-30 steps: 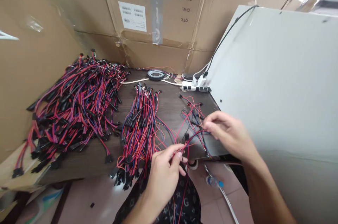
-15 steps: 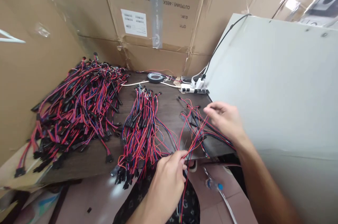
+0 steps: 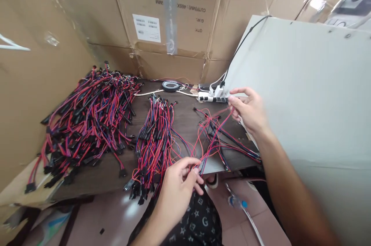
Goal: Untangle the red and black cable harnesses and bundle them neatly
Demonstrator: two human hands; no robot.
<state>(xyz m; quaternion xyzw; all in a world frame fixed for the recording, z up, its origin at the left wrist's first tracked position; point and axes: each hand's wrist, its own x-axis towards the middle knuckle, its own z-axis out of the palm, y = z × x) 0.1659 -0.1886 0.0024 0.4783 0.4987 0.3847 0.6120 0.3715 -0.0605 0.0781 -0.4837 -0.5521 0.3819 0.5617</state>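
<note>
My left hand (image 3: 183, 180) is closed at the table's front edge, its fingers pinching thin red, orange and blue wires (image 3: 213, 141). Farther up on the right, my right hand (image 3: 246, 108) grips the other end of these wires between thumb and fingertips. The wires run slanting between both hands. Below them lie several loose black-sleeved wire harnesses (image 3: 234, 143) with small connectors. Just left of my left hand is a neat bundle of red and blue wire harnesses (image 3: 158, 134) with black connectors hanging over the edge.
A large heap of wire harnesses (image 3: 92, 122) covers the table's left side. At the back are a roll of black tape (image 3: 171, 86) and a white power strip (image 3: 213, 98) with plugs. Cardboard (image 3: 185, 17) walls the back; a pale panel (image 3: 304, 95) stands right. A bottle (image 3: 237, 202) lies below.
My right hand has moved up and away from me, drawing the wires with it. My left hand stays near the table edge, and the wire ends that hung below it no longer show.
</note>
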